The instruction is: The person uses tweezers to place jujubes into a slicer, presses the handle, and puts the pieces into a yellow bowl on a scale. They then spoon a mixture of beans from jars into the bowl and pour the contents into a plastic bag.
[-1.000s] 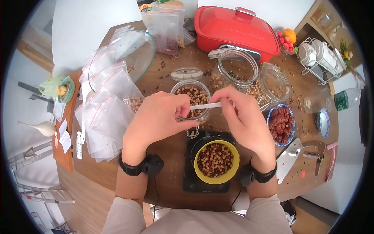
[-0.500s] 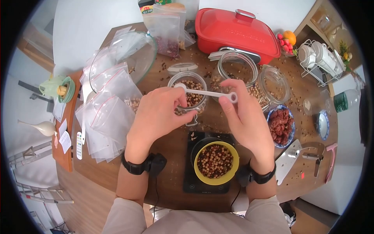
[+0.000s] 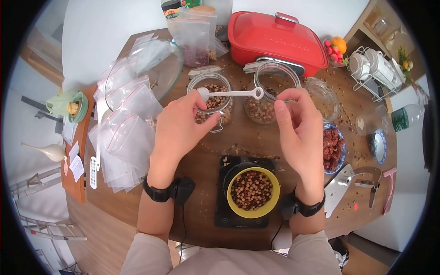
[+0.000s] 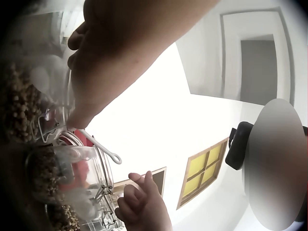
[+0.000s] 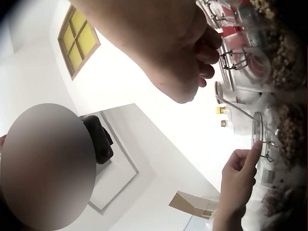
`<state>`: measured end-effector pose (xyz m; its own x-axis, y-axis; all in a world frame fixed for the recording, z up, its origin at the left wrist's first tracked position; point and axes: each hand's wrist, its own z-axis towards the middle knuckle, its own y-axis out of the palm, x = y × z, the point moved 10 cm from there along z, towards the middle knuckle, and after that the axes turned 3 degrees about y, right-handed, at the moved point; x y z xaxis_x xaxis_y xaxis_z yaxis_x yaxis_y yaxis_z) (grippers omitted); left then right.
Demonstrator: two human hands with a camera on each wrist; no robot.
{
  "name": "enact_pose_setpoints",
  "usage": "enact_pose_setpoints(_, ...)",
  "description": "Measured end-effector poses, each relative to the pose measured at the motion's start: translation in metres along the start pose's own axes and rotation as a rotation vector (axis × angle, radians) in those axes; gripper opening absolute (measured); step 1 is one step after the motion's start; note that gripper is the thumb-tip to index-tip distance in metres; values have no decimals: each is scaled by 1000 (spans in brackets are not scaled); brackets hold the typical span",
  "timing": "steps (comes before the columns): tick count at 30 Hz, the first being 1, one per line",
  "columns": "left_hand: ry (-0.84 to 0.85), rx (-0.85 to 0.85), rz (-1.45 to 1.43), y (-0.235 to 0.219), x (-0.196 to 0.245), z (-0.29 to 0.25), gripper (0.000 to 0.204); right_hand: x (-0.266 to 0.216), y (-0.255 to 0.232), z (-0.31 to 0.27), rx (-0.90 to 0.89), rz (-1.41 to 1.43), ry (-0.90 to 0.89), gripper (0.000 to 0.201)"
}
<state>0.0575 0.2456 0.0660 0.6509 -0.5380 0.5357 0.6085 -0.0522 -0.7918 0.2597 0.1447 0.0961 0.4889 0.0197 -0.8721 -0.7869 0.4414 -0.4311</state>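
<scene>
In the head view a white plastic measuring spoon (image 3: 236, 93) with a ring at its handle's end lies level over two glass jars. My left hand (image 3: 176, 123) holds it at the bowl end, above the rim of the left clip-top jar (image 3: 221, 110), which contains mixed brown and tan beads or peppercorns. The left wrist view has the spoon's handle (image 4: 103, 148) sticking out past the fingers. My right hand (image 3: 300, 130), fingers loosely bent with nothing in them, hovers just right of the ring end, apart from it. Below, a yellow bowl (image 3: 276, 195) of similar pieces stands on a black scale (image 3: 240, 222).
A second open jar (image 3: 260, 110) stands behind the hands. Clear zip bags (image 3: 126, 137) and a glass lid (image 3: 176, 75) cover the left side. A red cooker (image 3: 275, 41) is at the back. On the right are a blue-rimmed bowl of dried red fruit (image 3: 332, 149) and a metal scraper (image 3: 339, 188).
The right hand has let go of the spoon's ring end and drawn away to the right. The left hand and spoon have shifted slightly left and up, the spoon turning level.
</scene>
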Motion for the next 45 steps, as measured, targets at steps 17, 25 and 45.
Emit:
enact_pose_setpoints(17,42,278,-86,-101,16,-38,16,-56,-48,-32,80,169,-283,26)
enact_pose_setpoints(25,-71,160,237,-157,-83,-98,15,-76,-42,-56,-170,484,-248,31)
enact_pose_setpoints(45,-8,-286,-95,-76,46,-109,18,83,15,-139,-671,-705,183,45)
